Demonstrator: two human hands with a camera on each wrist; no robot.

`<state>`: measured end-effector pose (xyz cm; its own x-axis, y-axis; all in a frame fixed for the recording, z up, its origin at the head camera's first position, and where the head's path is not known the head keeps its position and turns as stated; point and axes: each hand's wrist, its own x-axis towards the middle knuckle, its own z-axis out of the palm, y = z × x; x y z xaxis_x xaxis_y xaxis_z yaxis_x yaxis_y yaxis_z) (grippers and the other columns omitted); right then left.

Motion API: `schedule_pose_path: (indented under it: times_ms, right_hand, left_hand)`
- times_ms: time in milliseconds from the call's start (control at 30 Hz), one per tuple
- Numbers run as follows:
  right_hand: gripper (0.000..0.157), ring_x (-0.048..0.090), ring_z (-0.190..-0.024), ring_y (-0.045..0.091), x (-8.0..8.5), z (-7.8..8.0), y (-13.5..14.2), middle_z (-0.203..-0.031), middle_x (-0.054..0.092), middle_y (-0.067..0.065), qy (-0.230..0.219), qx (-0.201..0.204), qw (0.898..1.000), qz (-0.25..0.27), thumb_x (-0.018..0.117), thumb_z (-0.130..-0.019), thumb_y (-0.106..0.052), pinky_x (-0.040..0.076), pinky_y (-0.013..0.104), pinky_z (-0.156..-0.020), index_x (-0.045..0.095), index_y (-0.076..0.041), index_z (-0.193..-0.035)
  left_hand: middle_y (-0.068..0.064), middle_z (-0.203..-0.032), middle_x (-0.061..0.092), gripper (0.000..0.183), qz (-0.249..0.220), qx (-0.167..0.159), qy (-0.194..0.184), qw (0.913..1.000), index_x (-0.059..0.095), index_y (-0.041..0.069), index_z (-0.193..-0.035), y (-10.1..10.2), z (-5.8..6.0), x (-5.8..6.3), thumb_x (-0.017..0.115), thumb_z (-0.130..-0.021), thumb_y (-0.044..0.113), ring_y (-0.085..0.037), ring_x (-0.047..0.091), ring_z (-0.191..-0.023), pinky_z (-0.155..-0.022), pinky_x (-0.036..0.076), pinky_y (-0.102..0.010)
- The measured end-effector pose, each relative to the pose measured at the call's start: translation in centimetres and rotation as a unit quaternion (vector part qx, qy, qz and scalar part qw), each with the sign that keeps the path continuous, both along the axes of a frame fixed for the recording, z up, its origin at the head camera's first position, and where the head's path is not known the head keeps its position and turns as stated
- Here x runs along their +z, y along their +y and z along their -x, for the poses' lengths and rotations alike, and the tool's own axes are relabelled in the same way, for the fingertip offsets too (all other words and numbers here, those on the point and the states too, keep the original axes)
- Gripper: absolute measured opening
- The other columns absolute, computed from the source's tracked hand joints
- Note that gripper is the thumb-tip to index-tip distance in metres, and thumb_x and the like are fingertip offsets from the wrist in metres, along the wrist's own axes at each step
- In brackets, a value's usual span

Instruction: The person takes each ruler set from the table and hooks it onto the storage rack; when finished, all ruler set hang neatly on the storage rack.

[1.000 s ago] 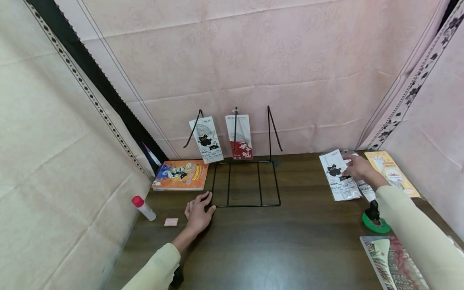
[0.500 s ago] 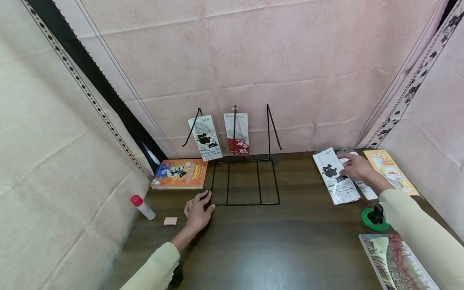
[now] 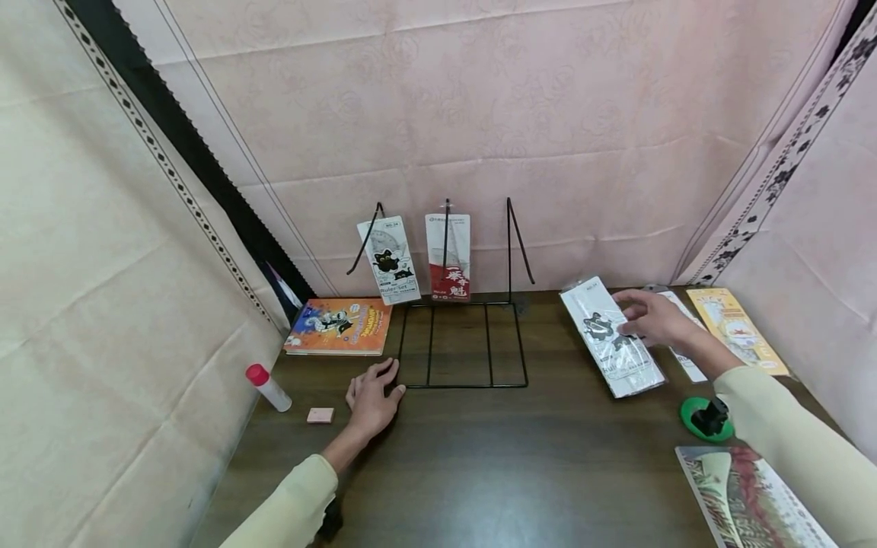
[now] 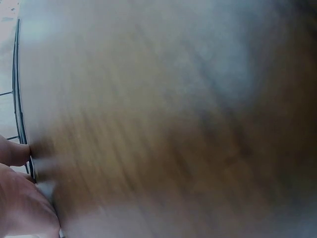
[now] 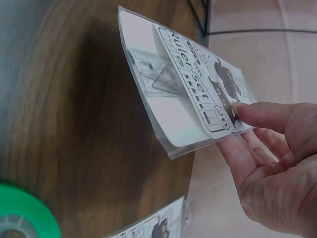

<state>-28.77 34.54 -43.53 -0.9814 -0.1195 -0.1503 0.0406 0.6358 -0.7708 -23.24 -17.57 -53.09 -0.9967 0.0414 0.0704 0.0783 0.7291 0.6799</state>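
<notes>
My right hand (image 3: pixel 654 320) pinches a packaged ruler set (image 3: pixel 608 335) by its right edge. In the right wrist view the thumb lies on the printed front of the ruler set (image 5: pixel 183 84), fingers behind, and the pack is tilted above the tabletop. My left hand (image 3: pixel 373 397) touches the front left corner of a black wire display rack (image 3: pixel 473 387), thumb and fingertips at the wire. A ruler set pack (image 3: pixel 389 260) hangs on the rack's left hook, and a red and white pack (image 3: pixel 449 266) on its middle hook. The right hook (image 3: pixel 521 243) bears nothing.
Another ruler pack (image 3: pixel 685 365) and a yellow pack (image 3: pixel 740 327) lie at the right. Nearer are a green tape roll (image 3: pixel 706 420) and a picture-covered booklet (image 3: pixel 754 495). At the left lie an orange book (image 3: pixel 339 327), a glue stick (image 3: pixel 269 388) and a pink eraser (image 3: pixel 320 415).
My right hand has drawn the ruler set leftward and lifted it off the table, uncovering more of the pack beside it. The left hand stays at the rack's corner.
</notes>
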Motion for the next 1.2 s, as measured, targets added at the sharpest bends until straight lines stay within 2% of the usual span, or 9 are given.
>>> schedule_pose_path:
  times_ms: [267, 500, 700, 933, 1033, 1200]
  right_hand:
    - [0.057, 0.063, -0.073, 0.015, 1.9, -0.7, -1.9, -0.119, 0.057, 0.024, 0.025, 0.032, 0.999, 0.016, 0.07, -0.085, -0.007, 0.054, 0.035, -0.054, 0.046, -0.013, -0.136]
    - [0.047, 0.06, -0.069, 0.017, 3.4, -1.5, -3.3, -0.116, 0.061, 0.017, 0.056, 0.068, 0.996, 0.018, 0.072, -0.083, -0.01, 0.05, 0.033, -0.05, 0.051, -0.016, -0.125]
    - [0.042, 0.063, -0.08, 0.021, 5.0, -2.4, -4.4, -0.116, 0.063, 0.013, 0.075, 0.088, 0.993, 0.01, 0.073, -0.084, -0.012, 0.052, 0.035, -0.053, 0.054, -0.019, -0.121]
    - [0.037, 0.062, -0.098, 0.015, 6.5, -3.2, -5.1, -0.107, 0.068, 0.004, 0.117, 0.133, 0.984, -0.012, 0.076, -0.082, -0.017, 0.052, 0.028, -0.076, 0.063, -0.021, -0.116]
    - [0.035, 0.062, -0.098, 0.011, 7.0, -3.5, -5.2, -0.106, 0.069, 0.003, 0.12, 0.147, 0.982, -0.008, 0.076, -0.082, -0.019, 0.051, 0.026, -0.078, 0.064, -0.02, -0.115]
    - [0.033, 0.067, -0.088, 0.013, 7.5, -3.8, -5.3, -0.103, 0.07, 0.006, 0.109, 0.171, 0.979, 0.021, 0.076, -0.082, -0.019, 0.055, 0.028, -0.073, 0.064, -0.017, -0.113]
  left_hand:
    - [-0.002, -0.154, 0.037, 0.054, -0.003, 0.007, -0.002, 1.0, 0.044, 0.018, -0.145, 0.1, 0.2, 0.0, 0.062, -0.094, 0.023, -0.039, 0.024, -0.139, -0.112, -0.002, -0.063]
    - [-0.002, -0.154, 0.037, 0.055, 0.0, 0.006, -0.002, 1.0, 0.044, 0.018, -0.145, 0.0, 0.2, -0.1, 0.062, -0.094, 0.023, -0.039, 0.025, -0.139, -0.112, -0.002, -0.063]
    - [-0.002, -0.154, 0.036, 0.055, 0.002, 0.003, -0.007, 1.0, 0.043, 0.018, -0.145, 0.0, 0.3, -0.2, 0.062, -0.094, 0.023, -0.04, 0.024, -0.139, -0.112, -0.002, -0.064]
    - [-0.003, -0.154, 0.036, 0.055, 0.0, 0.001, -0.002, 1.0, 0.044, 0.017, -0.145, 0.1, 0.2, -0.2, 0.063, -0.093, 0.021, -0.04, 0.025, -0.139, -0.112, -0.002, -0.064]
    - [-0.003, -0.154, 0.036, 0.055, 0.002, 0.001, -0.003, 1.0, 0.044, 0.018, -0.145, 0.1, 0.2, -0.1, 0.063, -0.093, 0.022, -0.04, 0.024, -0.139, -0.112, -0.002, -0.064]
    - [-0.003, -0.154, 0.036, 0.055, 0.0, 0.001, -0.001, 1.0, 0.044, 0.017, -0.145, 0.0, 0.2, -0.1, 0.063, -0.093, 0.022, -0.04, 0.025, -0.138, -0.112, -0.002, -0.064]
